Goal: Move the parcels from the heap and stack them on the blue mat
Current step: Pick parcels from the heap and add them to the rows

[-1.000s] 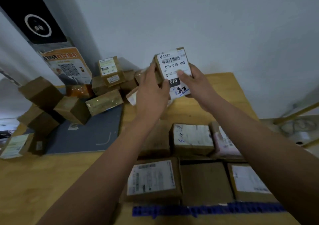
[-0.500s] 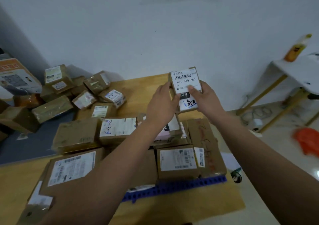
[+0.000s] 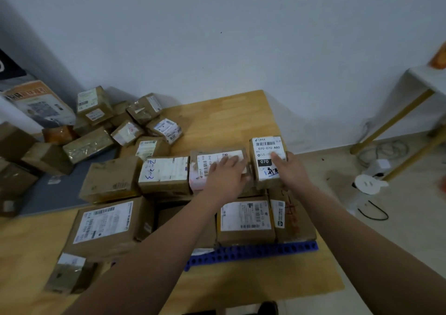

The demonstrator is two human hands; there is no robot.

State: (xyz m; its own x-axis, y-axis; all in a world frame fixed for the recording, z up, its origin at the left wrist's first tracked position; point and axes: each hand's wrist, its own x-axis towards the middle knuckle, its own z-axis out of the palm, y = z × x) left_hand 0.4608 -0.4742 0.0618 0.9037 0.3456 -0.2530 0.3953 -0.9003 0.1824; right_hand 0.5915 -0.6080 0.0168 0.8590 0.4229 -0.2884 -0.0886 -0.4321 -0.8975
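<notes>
At the far right corner of the stacked boxes point(image 3: 246, 220) on the blue mat point(image 3: 253, 250), the right hand point(image 3: 293, 174) grips a small parcel point(image 3: 265, 150) labelled 070-070-A80, thumb pressed across its white label. Just beside it, the left hand point(image 3: 226, 177) lies flat with straight fingers on the neighbouring parcel point(image 3: 207, 163), holding nothing. Well apart from both, the heap point(image 3: 125, 126) of other parcels sits at the back left of the wooden table point(image 3: 229, 119), against the wall point(image 3: 217, 49).

You have one left hand point(image 3: 226, 172) and one right hand point(image 3: 289, 171) in view, one blue mat point(image 3: 253, 252), one table point(image 3: 224, 119). Roughly nine parcels point(image 3: 164, 174) crowd the mat; the heap point(image 3: 125, 131) holds at least ten more.
</notes>
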